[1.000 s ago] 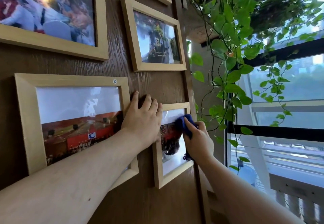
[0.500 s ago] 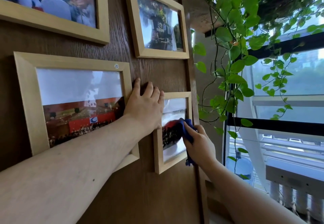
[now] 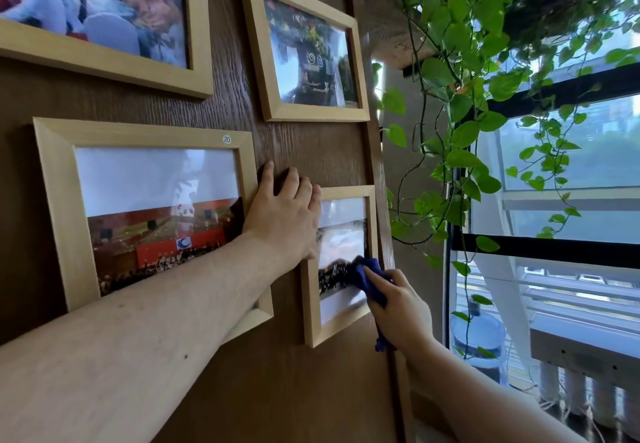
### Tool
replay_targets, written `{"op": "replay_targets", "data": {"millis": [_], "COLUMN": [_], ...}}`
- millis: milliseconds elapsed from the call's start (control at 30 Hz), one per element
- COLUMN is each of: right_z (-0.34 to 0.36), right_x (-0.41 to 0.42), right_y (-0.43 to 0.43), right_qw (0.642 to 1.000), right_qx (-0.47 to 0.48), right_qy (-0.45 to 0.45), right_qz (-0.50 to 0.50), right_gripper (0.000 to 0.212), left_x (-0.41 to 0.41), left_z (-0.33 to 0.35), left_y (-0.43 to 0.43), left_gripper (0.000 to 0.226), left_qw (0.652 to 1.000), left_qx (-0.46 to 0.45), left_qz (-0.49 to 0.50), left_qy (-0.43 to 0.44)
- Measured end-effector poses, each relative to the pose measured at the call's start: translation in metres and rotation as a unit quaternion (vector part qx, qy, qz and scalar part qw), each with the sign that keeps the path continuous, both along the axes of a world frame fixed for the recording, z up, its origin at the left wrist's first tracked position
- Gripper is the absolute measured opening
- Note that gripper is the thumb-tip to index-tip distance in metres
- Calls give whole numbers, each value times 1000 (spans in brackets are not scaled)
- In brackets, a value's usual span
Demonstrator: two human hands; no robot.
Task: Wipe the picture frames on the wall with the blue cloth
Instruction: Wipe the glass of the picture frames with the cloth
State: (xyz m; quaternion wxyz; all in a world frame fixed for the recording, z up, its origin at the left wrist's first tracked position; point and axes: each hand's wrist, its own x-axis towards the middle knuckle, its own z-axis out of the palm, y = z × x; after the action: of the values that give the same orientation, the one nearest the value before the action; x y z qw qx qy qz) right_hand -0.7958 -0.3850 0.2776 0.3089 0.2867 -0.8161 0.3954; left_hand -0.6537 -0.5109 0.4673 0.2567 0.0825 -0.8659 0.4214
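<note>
1. The right hand point(image 3: 398, 307) is bunched around the blue cloth point(image 3: 369, 278), its grip clenched on it, and the cloth is pressed to the glass of the small frame point(image 3: 310, 304) low on the wall point(image 3: 304, 151).
2. A tail of cloth hangs out below the wrist, past the frame's bottom right corner.
3. The left hand point(image 3: 284, 214) lies flat and released, grasping nothing. Its palm covers the small frame's top left corner and its fingertips rest on the bare wood panel above.
4. That forearm crosses the lower right corner of the big frame point(image 3: 55, 207), hiding part of it.
5. Writing: a round white sticker point(image 3: 227, 139) on the big frame's top rail reads "20".
6. The photo inside it shows a red hall with a blue-and-white emblem at the centre. No words on it are legible.
7. The upper middle frame point(image 3: 256, 54) holds a dark monument photo. The figures on it are too blurred to read.
8. Another frame point(image 3: 194, 27) sits top left, its picture smeared with glare.
9. To the right, trailing green vines point(image 3: 460, 96) hang beside the wall's edge, in front of the window point(image 3: 588, 165).
10. Below the leaves stands a water jug point(image 3: 479, 335), near the sill.
</note>
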Motion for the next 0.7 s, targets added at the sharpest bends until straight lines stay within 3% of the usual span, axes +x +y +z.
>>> {"op": "replay_targets", "data": {"millis": [200, 367, 533, 700], "right_z": [-4, -5, 11, 40], "right_x": [18, 40, 49, 56], "right_y": [-8, -2, 13, 23], "right_qw": [998, 982, 986, 988], "right_qx": [18, 83, 46, -16], "right_qy": [-5, 29, 43, 73], "right_qz": [65, 169, 156, 135], "right_gripper": [48, 49, 50, 49], "left_x": [-2, -4, 6, 48], "left_z": [0, 0, -1, 1], "left_y": [-1, -1, -3, -3], "left_gripper": [91, 103, 97, 87], "left_qw": [1000, 1000, 1000, 995], "left_qx": [0, 4, -16, -61], "left_qz": [-8, 0, -3, -74], "left_qy": [10, 10, 4, 18]}}
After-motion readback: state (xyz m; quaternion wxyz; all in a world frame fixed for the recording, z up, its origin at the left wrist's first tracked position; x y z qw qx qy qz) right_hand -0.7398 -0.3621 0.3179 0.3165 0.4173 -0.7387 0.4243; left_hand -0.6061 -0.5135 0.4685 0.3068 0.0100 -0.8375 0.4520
